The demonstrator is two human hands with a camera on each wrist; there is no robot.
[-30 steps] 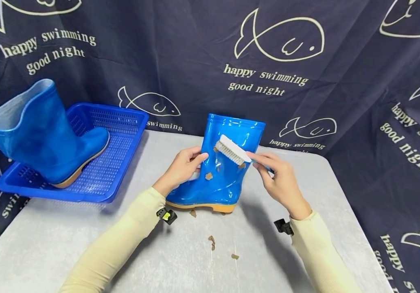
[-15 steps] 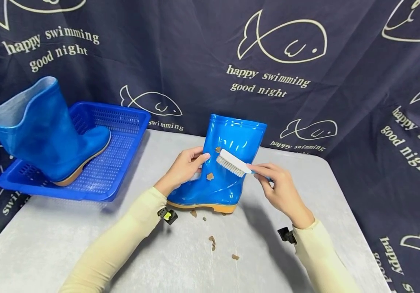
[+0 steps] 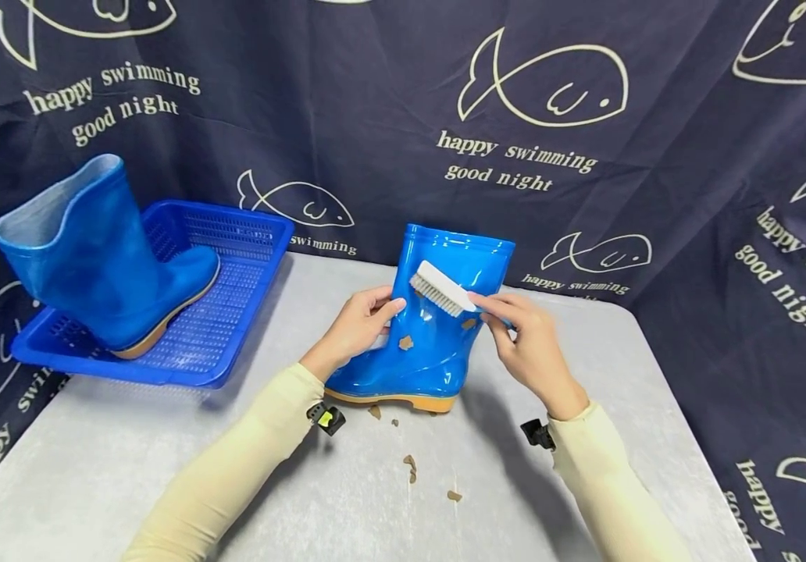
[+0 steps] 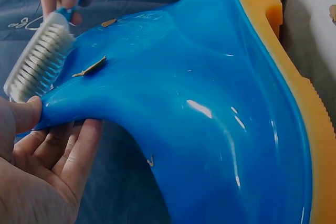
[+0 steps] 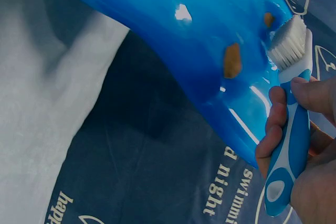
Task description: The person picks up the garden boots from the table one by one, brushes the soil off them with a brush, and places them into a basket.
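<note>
Navy cloth bkgd (image 3: 382, 117) w/ cream fish prints (image 3: 547, 86) & "happy swimming good night" txt (image 3: 517, 162), behind lt-grey tbl (image 3: 347, 499).

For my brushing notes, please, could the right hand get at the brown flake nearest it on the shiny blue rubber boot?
Probably yes: the right hand, gripping the white-headed plastic brush, is near the brown flake, and nothing visible stands between.

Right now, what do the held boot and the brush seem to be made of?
The boot: probably rubber or PVC, glossy, given its sharp highlights. The brush: likely smooth plastic, by its rounded, two-colour handle; pale bristles, perhaps nylon.
</note>
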